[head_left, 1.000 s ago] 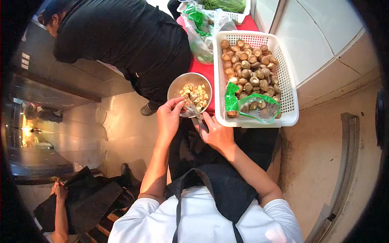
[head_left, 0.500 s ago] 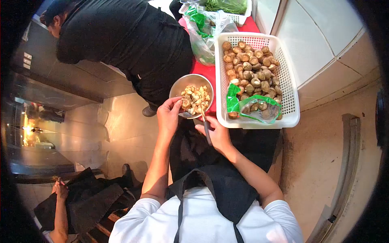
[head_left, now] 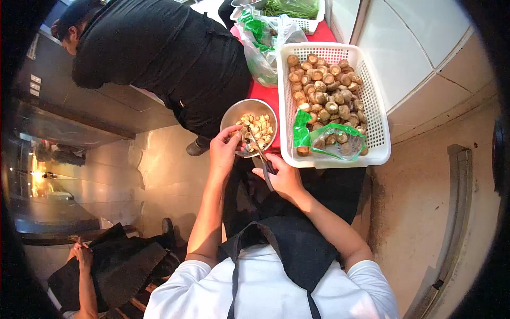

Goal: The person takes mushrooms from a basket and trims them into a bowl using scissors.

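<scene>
My right hand [head_left: 285,179] grips black-handled scissors [head_left: 265,165], their blades over the near side of a metal bowl [head_left: 225,118]. Cut mushroom pieces [head_left: 261,126] lie in the bowl. At its left rim, my left hand [head_left: 224,149] pinches a mushroom that its fingers partly cover, close to the scissor tips. Right of the bowl stands a white perforated basket [head_left: 378,119] of whole brown mushrooms [head_left: 330,85]. A torn clear and green plastic bag [head_left: 340,139] lies on the nearer mushrooms.
The bowl and basket stand on a red surface [head_left: 264,94]. Behind are a plastic bag [head_left: 264,58] and a basket of green vegetables [head_left: 289,8]. One person in black [head_left: 164,48] bends over at the left; another person's hands [head_left: 81,252] show lower left. A tiled wall [head_left: 414,58] borders the right.
The scissors have swung left toward my left hand, and their blades now show spread apart. My left hand stays at the bowl's rim. The view has shifted slightly.
</scene>
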The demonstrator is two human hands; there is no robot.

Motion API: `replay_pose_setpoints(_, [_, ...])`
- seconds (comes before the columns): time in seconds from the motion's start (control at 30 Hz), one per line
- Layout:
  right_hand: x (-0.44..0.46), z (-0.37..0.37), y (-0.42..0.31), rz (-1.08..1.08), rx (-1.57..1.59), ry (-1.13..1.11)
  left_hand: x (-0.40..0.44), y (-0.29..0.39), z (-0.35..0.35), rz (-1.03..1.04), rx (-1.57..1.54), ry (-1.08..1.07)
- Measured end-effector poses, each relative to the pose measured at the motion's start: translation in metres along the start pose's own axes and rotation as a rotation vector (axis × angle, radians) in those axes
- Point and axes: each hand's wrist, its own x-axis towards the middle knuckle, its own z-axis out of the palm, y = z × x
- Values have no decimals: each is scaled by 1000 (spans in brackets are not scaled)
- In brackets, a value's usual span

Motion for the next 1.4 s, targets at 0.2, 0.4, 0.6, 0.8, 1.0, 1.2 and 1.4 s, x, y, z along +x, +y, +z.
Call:
replay_pose_setpoints(0.2, [1,-3,-1,0,-36,-43,3,4,6,57,28,-27])
replay_pose_setpoints(0.4, [1,-1,5,-108,-42,22,11,17,16,363,297,8])
replay_pose_setpoints(0.6, [0,-4,0,-56,-29,-18,22,31,21,502,551,85])
replay_pose_setpoints(0.8, [1,-6,5,-94,-117,-38,26,45,30,469,589,87])
replay_pose_setpoints(1.0, [3,-8,8,-147,-117,-40,32,44,23,427,544,44])
replay_pose_setpoints(1.2, [2,-3,9,-73,-10,-56,32,63,40,344,449,-1])
replay_pose_setpoints(1.4, [0,-1,12,-73,-42,-119,23,116,121,570,258,-128])
